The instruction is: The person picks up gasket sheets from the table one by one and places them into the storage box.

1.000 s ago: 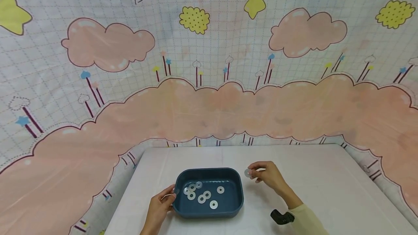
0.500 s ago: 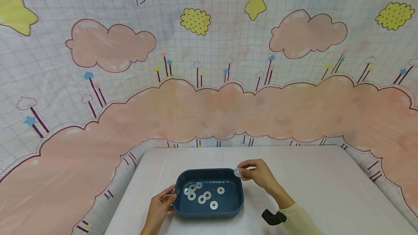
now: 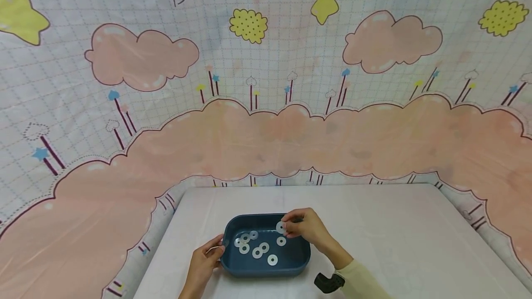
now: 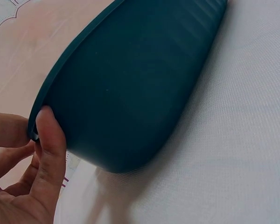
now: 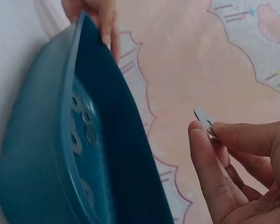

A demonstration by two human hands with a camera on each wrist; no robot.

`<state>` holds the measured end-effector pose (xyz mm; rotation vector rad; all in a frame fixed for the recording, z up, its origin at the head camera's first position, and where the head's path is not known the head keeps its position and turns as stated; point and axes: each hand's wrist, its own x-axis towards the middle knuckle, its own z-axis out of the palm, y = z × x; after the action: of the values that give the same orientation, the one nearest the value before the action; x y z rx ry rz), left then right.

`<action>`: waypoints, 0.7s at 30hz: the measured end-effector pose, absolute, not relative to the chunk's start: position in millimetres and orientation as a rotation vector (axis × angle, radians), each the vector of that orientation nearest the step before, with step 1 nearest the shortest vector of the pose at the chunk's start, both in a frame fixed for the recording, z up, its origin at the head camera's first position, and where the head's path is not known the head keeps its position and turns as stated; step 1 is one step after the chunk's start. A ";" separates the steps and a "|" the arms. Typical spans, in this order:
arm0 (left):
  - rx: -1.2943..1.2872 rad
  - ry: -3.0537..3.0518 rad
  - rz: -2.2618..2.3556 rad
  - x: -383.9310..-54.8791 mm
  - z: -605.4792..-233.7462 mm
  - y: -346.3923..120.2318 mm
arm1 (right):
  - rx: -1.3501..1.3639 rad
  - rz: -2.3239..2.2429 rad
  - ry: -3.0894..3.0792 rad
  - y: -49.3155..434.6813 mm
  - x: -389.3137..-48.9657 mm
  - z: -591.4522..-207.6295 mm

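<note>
A dark blue rectangular tray (image 3: 266, 272) stands on the white table, with several flat metal washers (image 3: 272, 260) lying on its floor, some overlapping. My left hand (image 3: 203, 260) grips the tray's left rim; in the left wrist view the thumb (image 4: 51, 135) presses on the outer wall. Above the tray's right back part, my right hand (image 3: 306, 227) pinches one washer (image 3: 280, 227) between thumb and fingertips. Seen from the right wrist, that washer (image 5: 205, 122) is tilted nearly edge-on and apart from the tray (image 5: 37, 140).
The white table (image 3: 395, 239) extends to both sides of the tray. Behind it hangs a cloth (image 3: 266, 142) printed with clouds and stars. A black device (image 3: 329, 283) sits by the right sleeve (image 3: 361, 280).
My right hand has moved left with the washer, from beside the tray, across its right rim, to above its inside. The left hand has stayed on the rim.
</note>
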<state>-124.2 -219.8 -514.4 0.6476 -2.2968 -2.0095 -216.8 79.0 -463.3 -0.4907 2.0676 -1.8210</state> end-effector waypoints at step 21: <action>0.646 -2.306 -1.994 -124.4 -510.9 -218.4 | -0.388 -1.849 1.890 25.1 -201.2 -480.6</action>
<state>-124.4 -218.4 -510.9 0.6465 -2.3061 -1.9940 -201.2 25.1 -480.6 -0.3879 1.8897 -1.8492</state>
